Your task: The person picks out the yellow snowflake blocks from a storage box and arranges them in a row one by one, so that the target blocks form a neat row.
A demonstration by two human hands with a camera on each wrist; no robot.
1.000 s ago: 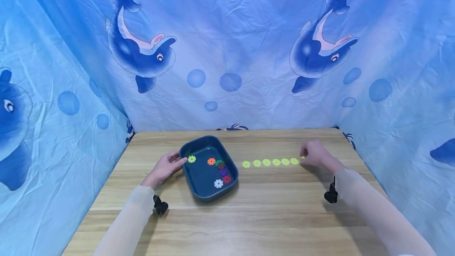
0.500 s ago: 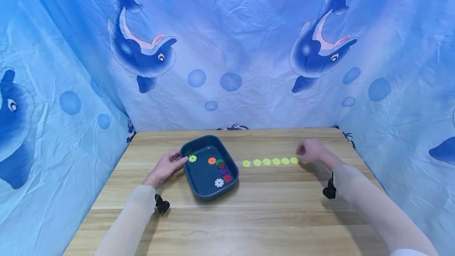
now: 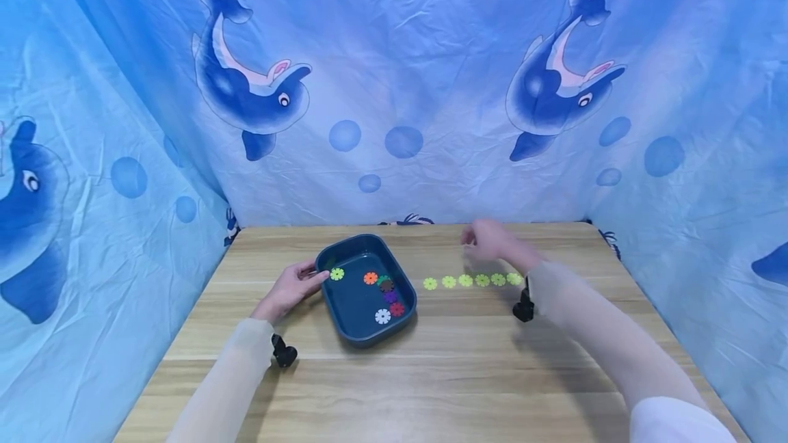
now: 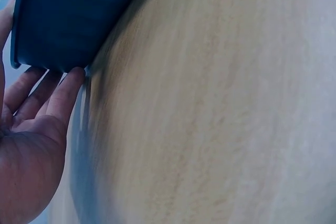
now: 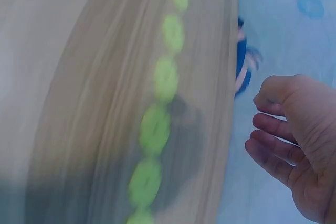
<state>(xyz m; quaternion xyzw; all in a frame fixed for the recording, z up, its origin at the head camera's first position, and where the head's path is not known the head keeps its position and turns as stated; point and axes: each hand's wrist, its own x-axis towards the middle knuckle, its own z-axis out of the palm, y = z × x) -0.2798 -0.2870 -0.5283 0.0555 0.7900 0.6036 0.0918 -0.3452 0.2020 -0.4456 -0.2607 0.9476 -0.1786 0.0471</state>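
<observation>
My left hand [image 3: 295,290] grips the left side of a dark blue tray [image 3: 363,340], thumb at the rim; in the left wrist view its fingertips touch the outer wall of the tray [image 4: 63,19]. Beside that thumb a yellow-green flower-shaped disc [image 3: 336,274] lies inside. My right hand [image 3: 490,241], blurred, hovers above the table beyond a row of yellow-green flower discs [image 3: 466,280]. In the right wrist view the right hand [image 5: 294,135] has loosely bent fingers and holds nothing. My right wrist covers the row's right end.
Within the tray are orange [image 3: 370,278], white [image 3: 383,316], red [image 3: 397,309], purple [image 3: 390,297], brown [image 3: 386,286] and green discs, some overlapping. The wooden table [image 3: 443,388] ends at a blue dolphin-print curtain [image 3: 400,87] behind and at both sides.
My right hand has let go of the yellow-green disc at the row's right end, lifted, and moved left over the row. My left hand stays on the tray.
</observation>
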